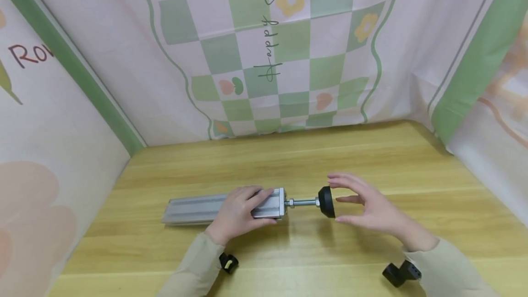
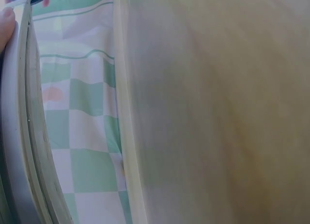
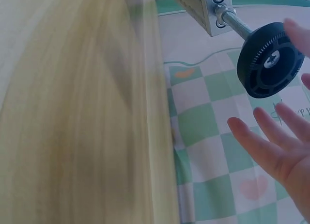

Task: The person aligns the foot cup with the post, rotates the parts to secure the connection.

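An aluminium profile (image 1: 194, 207) lies lengthwise across the wooden table, its right end raised a little above the surface. My left hand (image 1: 241, 210) grips it near that end, thumb on the near side and fingers over the top. From the profile's end plate a threaded rod (image 1: 304, 202) with nuts sticks out to the right. It carries a round black levelling foot (image 1: 327, 201), whose ribbed underside and central screw show in the right wrist view. Around the foot's right side my right hand (image 1: 367, 207) is spread, fingers apart, with gaps between them and the foot in the right wrist view.
The wooden table (image 1: 288, 159) runs back to a checked green and white curtain (image 1: 255, 58). More printed cloth hangs at the left and right sides. Black camera mounts (image 1: 398, 274) are worn at both wrists.
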Demonstrator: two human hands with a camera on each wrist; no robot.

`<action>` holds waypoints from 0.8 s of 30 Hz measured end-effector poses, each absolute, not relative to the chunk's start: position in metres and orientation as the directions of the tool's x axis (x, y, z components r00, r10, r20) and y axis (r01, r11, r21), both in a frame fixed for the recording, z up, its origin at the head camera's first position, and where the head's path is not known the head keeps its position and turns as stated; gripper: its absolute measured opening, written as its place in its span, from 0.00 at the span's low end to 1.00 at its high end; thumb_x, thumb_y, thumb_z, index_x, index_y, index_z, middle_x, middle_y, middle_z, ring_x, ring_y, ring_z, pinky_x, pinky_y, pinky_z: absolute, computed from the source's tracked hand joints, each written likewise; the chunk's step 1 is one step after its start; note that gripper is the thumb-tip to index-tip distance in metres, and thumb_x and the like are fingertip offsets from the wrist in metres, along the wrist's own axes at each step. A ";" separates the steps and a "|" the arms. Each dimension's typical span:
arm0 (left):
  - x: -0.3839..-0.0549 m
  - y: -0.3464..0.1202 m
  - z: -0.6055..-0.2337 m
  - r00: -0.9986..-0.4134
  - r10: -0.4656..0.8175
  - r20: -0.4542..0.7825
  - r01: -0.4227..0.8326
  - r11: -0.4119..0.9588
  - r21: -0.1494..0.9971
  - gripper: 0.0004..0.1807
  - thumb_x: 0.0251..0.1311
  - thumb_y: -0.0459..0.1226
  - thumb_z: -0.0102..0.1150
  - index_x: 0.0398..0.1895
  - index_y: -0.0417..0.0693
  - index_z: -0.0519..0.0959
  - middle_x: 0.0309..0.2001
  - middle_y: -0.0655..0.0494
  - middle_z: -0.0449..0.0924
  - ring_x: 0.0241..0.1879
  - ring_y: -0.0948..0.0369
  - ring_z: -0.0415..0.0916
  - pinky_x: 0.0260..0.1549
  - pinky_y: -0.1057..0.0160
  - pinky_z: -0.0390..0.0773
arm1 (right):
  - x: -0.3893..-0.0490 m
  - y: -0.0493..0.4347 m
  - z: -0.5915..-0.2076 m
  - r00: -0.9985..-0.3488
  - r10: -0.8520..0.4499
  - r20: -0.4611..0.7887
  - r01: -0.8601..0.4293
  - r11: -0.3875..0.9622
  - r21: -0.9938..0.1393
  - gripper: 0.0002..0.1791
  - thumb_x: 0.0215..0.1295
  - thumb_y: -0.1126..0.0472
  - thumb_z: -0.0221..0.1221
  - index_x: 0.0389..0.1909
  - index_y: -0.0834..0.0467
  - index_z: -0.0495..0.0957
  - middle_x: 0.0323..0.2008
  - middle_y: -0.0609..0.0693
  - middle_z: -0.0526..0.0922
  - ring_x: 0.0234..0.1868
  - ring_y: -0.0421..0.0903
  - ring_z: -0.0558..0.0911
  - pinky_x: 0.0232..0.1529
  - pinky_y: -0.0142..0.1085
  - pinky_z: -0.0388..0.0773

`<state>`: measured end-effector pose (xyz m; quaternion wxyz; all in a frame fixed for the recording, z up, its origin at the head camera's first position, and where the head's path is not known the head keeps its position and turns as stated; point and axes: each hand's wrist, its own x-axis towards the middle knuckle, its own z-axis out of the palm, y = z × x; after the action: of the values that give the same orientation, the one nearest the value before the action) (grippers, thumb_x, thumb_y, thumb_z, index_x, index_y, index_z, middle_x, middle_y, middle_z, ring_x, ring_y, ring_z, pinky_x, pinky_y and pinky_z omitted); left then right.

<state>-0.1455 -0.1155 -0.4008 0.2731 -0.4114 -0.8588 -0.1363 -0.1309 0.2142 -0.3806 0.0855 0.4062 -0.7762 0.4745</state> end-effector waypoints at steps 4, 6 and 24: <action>-0.145 -0.115 -0.400 -0.511 0.634 0.580 0.782 0.623 0.008 0.39 0.37 0.57 0.73 0.57 0.53 0.77 0.45 0.52 0.79 0.39 0.59 0.80 0.44 0.58 0.80 | -0.131 0.213 -0.383 -0.651 -0.569 0.502 -0.707 0.215 -0.674 0.42 0.43 0.73 0.70 0.64 0.64 0.65 0.66 0.37 0.62 0.59 0.29 0.68 0.47 0.34 0.80; -0.145 -0.115 -0.400 -0.511 0.635 0.579 0.782 0.623 0.008 0.39 0.38 0.57 0.73 0.56 0.53 0.78 0.44 0.52 0.79 0.39 0.59 0.80 0.44 0.58 0.80 | -0.130 0.213 -0.383 -0.658 -0.570 0.493 -0.700 0.219 -0.680 0.41 0.44 0.73 0.70 0.63 0.65 0.66 0.64 0.38 0.65 0.58 0.29 0.69 0.47 0.35 0.81; -0.144 -0.116 -0.400 -0.499 0.633 0.592 0.784 0.620 -0.003 0.39 0.37 0.57 0.73 0.56 0.53 0.78 0.44 0.52 0.79 0.38 0.59 0.80 0.43 0.58 0.80 | -0.124 0.209 -0.377 -0.817 -0.502 0.284 -0.473 0.303 -0.827 0.30 0.58 0.68 0.64 0.61 0.70 0.66 0.50 0.65 0.76 0.44 0.33 0.79 0.40 0.33 0.83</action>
<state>-0.1439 -0.1156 -0.3997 0.2807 -0.4144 -0.8552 -0.1345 -0.1237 0.2095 -0.3771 -0.0140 0.3020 -0.8070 0.5074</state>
